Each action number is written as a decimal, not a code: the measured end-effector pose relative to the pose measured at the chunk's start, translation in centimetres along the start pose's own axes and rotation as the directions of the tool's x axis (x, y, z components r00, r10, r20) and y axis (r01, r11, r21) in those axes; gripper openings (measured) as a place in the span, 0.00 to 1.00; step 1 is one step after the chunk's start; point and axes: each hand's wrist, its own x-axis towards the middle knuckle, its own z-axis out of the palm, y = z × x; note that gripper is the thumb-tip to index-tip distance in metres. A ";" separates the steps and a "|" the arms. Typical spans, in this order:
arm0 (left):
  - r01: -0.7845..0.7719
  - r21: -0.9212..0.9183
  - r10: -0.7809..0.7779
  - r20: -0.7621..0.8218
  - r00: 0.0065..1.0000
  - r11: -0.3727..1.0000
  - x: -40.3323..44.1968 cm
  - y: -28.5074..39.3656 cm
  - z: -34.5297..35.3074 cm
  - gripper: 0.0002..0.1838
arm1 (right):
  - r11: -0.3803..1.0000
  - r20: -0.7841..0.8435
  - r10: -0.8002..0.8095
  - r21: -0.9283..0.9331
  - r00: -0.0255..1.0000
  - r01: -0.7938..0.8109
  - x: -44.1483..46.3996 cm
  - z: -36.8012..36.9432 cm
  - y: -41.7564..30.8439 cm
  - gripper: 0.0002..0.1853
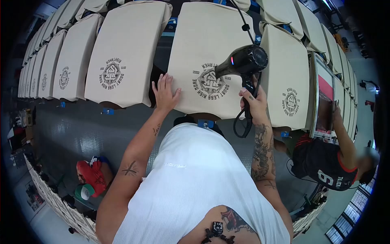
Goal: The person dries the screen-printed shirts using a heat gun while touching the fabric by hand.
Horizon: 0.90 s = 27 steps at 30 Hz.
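A cream-coloured shirt [207,36] lies stretched flat over a board in front of me, with a round black print [211,83] near its lower end. My right hand [255,101] grips the handle of a black hair dryer [245,59]. The dryer's nozzle points left, over the upper part of the print. Its cord [243,18] runs up and away, and a loop hangs below the handle. My left hand [165,92] rests on the shirt's left edge, fingers spread and holding nothing.
More boards with printed cream shirts, such as one at left [122,44], line up on both sides. At right a co-worker [325,162] holds a framed screen [323,97] over a board. Behind me at left is a person in red [93,175].
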 end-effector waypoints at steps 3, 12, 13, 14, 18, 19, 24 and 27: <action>0.059 0.175 -0.071 0.061 0.996 0.983 -7.4 0.9 -4.2 0.30 | 0.986 0.068 0.160 -0.048 0.985 -0.157 -4.2 1.8 0.5 0.39; 0.193 0.310 -0.201 -0.007 0.980 0.931 -3.6 -8.4 -6.6 0.29 | 0.958 0.196 0.282 -0.101 0.939 -0.267 -6.5 4.6 0.4 0.40; 0.168 0.278 -0.169 -0.020 0.985 0.946 -3.3 -8.6 -6.4 0.29 | 0.958 0.191 0.281 -0.105 0.941 -0.265 -6.9 4.4 0.6 0.40; 0.173 0.271 -0.175 -0.016 0.984 0.947 -3.3 -8.8 -6.1 0.29 | 0.954 0.143 0.292 -0.119 0.946 -0.276 -7.4 4.0 0.6 0.40; 0.174 0.255 -0.180 0.000 0.984 0.951 -2.5 -10.1 -6.2 0.31 | 0.936 -0.032 0.325 -0.131 0.945 -0.326 -8.1 2.4 0.3 0.35; 0.177 0.245 -0.184 0.007 0.983 0.953 -2.4 -10.1 -6.1 0.31 | 0.935 -0.066 0.321 -0.134 0.945 -0.327 -8.0 1.9 0.4 0.34; 0.162 0.241 -0.164 -0.012 0.986 0.957 -1.7 -9.9 -6.4 0.30 | 0.973 -0.183 0.191 -0.097 0.964 -0.211 -5.4 0.2 1.1 0.24; 0.155 0.250 -0.153 -0.026 0.988 0.956 -1.7 -10.1 -6.4 0.30 | 0.990 -0.147 0.108 -0.071 0.983 -0.120 -2.8 0.4 0.9 0.21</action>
